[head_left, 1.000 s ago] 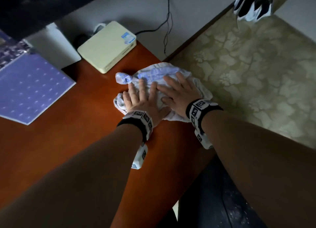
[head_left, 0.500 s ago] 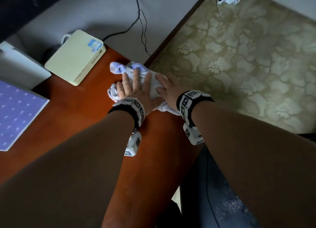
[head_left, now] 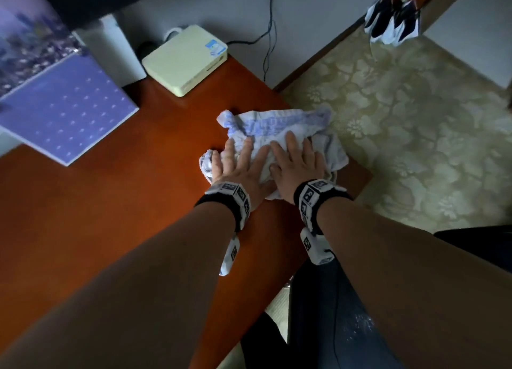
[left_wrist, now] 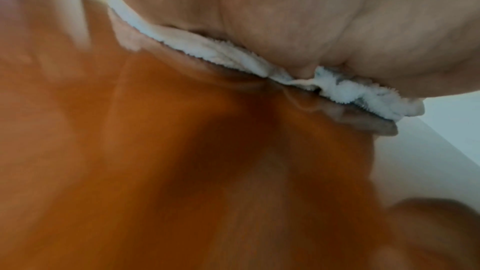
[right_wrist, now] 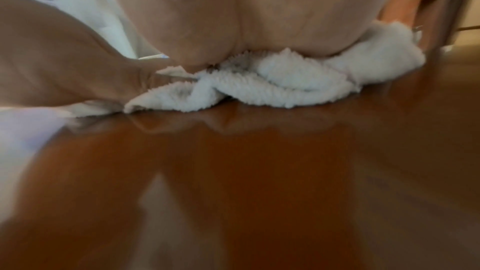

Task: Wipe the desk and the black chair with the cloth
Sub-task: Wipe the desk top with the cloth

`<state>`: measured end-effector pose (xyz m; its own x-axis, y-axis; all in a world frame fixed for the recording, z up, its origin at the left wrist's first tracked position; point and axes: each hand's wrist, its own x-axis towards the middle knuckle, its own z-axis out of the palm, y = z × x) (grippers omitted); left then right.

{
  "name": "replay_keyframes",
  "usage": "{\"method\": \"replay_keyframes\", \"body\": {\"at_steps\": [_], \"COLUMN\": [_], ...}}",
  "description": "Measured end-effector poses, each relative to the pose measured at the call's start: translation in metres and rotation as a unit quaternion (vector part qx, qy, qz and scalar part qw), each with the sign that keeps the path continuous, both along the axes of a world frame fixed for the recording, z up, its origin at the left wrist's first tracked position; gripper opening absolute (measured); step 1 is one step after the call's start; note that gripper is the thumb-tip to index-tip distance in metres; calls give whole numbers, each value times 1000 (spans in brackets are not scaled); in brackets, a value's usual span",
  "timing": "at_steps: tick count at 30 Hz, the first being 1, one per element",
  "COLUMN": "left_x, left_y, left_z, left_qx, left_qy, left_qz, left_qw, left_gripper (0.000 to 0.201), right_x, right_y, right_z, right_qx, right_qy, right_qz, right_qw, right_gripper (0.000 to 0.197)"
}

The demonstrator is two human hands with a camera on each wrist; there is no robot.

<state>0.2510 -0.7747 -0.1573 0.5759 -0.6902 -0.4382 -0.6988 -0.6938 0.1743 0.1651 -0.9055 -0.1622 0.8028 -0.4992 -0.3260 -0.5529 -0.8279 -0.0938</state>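
Observation:
A crumpled white and pale-blue cloth (head_left: 279, 126) lies on the reddish-brown desk (head_left: 124, 216), close to its right edge. My left hand (head_left: 235, 161) presses flat on the cloth's left part, fingers straight and spread. Beside it my right hand (head_left: 297, 158) lies flat on the cloth's right part. In the left wrist view the palm bears down on the cloth's (left_wrist: 337, 89) hem over the desk (left_wrist: 182, 171). The right wrist view shows my palm on bunched cloth (right_wrist: 285, 81) over the glossy desk (right_wrist: 259, 171). A dark chair (head_left: 327, 327) sits low at the desk's corner, partly hidden by my right arm.
A cream flat box (head_left: 185, 61) stands at the desk's back edge with cables (head_left: 270, 31) behind it. A purple dotted board (head_left: 66, 108) lies at the back left. Patterned floor (head_left: 415, 125) lies right of the desk. Dark and white shoes (head_left: 393, 22) sit at the top right.
Both hands have slid the cloth toward me and to the right along the desk, away from the cream box. The cloth has spread out wider again.

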Motion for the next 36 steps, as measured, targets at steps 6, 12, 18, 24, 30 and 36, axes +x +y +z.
{"method": "replay_keyframes", "body": {"at_steps": [6, 12, 18, 24, 30, 36], "left_x": [-15, -34, -86, -142, -188, -234], "left_y": [137, 297, 416, 461, 471, 456], "left_z": [4, 3, 6, 3, 5, 9], "left_qx": [20, 53, 56, 68, 72, 72], "left_qy": [-1, 2, 10, 9, 21, 17], "left_qz": [72, 185, 264, 288, 308, 355], "left_qw": [997, 981, 963, 955, 949, 932], "left_gripper": [85, 87, 88, 87, 83, 79], "right_x": [10, 26, -6, -58, -105, -137], "right_y": [123, 272, 388, 431, 440, 425], "right_z": [6, 7, 5, 4, 3, 3], "right_qx": [34, 57, 75, 84, 90, 128], "right_qy": [17, 0, -8, -4, -14, -27], "right_qz": [75, 191, 259, 280, 295, 340], "right_qw": [996, 980, 963, 956, 951, 931], "right_gripper": [57, 57, 59, 58, 57, 57]}}
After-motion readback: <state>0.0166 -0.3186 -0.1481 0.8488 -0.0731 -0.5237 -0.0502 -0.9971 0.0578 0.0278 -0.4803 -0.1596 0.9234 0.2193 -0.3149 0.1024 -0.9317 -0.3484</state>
